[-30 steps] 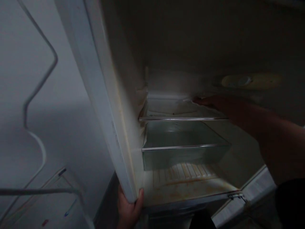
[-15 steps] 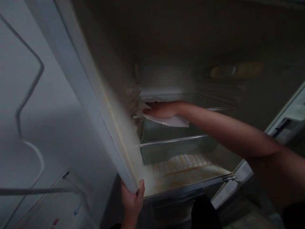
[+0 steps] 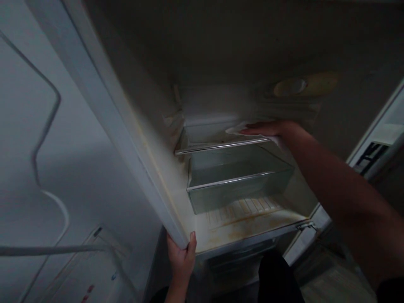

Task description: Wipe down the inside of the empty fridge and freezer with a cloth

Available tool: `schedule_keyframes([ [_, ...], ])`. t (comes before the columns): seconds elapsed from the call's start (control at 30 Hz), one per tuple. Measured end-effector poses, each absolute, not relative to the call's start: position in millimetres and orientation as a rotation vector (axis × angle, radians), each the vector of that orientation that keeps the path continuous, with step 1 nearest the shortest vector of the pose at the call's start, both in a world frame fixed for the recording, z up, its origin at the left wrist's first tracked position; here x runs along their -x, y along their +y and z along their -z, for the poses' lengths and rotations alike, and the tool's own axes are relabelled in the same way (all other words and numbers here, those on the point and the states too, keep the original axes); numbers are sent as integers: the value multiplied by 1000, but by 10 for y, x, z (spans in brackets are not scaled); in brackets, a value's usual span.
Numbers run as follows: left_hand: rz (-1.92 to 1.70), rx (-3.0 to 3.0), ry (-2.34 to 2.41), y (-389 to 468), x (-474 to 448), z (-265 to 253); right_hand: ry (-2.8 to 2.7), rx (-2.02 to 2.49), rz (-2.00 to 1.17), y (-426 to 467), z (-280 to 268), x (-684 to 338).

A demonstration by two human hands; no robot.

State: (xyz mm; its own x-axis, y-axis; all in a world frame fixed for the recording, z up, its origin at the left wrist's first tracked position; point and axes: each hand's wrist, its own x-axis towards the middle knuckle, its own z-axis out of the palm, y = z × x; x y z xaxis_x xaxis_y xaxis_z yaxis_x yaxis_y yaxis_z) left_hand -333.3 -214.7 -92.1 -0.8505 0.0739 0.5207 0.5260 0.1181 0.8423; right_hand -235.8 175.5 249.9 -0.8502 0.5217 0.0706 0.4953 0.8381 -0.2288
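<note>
One fridge holds a cloth, shelf and clear bin.

A glass refrigerator shelf spans the dim compartment, its front edge finished with a shiny trim strip. The shelf's left end meets the stained inner side wall. Toward its right side lies a thin white cloth, under the right hand; part of the cloth droops near the front edge. Dark marks show on the glass.
</note>
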Motion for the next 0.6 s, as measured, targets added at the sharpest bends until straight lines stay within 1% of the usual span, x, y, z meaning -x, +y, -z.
schedule_keyframes([
  [0.07,1810,567,-2055,-2142,3360,970,-2848,926,-305,1876,-2472,2271],
  [0.13,1817,562,-2060,-2139,3382,1009,-2838,888,-293,1795,-2470,2251],
  [0.27,1784,589,-2059,-2137,3392,1040,-2829,564,-191,1119,-2463,2406],
  [0.4,1779,588,-2047,-2133,3366,995,-2759,124,23,235,-2317,2691],
  [0.5,1775,584,-2027,-2136,3364,969,-2589,88,229,-184,-2147,2858],
  [0.6,1733,560,-2036,-2146,3384,982,-2477,122,325,-267,-2026,2908],
])
